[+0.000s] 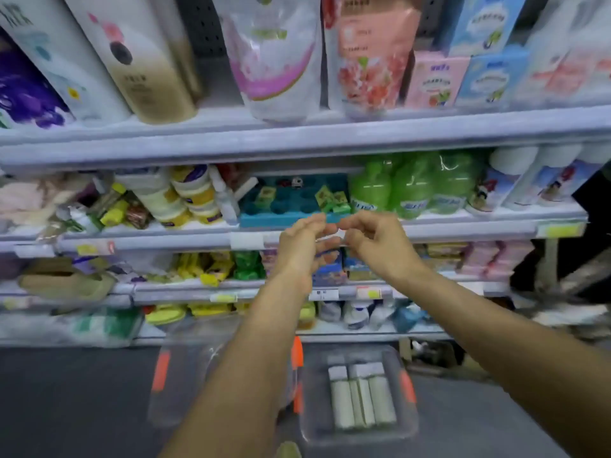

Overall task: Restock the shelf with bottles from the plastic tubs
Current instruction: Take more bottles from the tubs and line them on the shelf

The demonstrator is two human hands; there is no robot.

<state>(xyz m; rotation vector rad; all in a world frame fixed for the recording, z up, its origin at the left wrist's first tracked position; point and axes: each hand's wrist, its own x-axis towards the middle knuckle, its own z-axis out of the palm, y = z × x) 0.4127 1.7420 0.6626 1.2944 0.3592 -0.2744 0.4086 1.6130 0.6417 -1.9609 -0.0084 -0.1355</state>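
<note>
My left hand (302,247) and my right hand (375,239) meet in front of the middle shelf edge (463,228). Their fingertips close together on a small pale item (330,241), too blurred to identify. Just behind them, a blue holed tray (284,208) sits on that shelf with a few small green-yellow boxes (330,200) in it. On the floor below, the right clear plastic tub (406,434) holds three white bottles (360,398) with grey caps, lying side by side. The left clear tub (180,385) has orange latches, and my left forearm hides part of it.
Green bottles (413,186) stand right of the blue tray, with yellow-lidded jars (195,196) to its left. Refill pouches (274,51) and tall bottles (145,57) fill the shelf above. Lower shelves hold packets. The floor (66,408) is dark grey.
</note>
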